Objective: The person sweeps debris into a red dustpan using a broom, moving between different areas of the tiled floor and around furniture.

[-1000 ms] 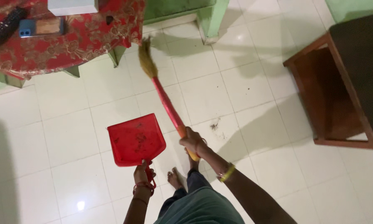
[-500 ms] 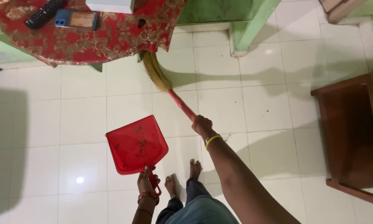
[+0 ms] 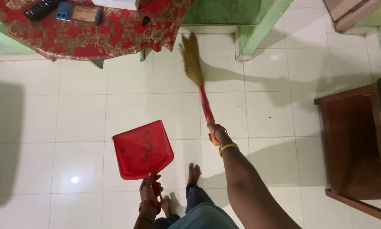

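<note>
I note my right hand clenched on the red-handled straw broom, long axis toward 11 o'clock, left hand gripping the red plastic dustpan at 9 o'clock.

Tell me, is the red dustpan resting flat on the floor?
No, the left hand holds the red dustpan up by its handle, above the white tiled floor.

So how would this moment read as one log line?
left hand: holds red dustpan | right hand: grips broom | floor: white tile
</note>
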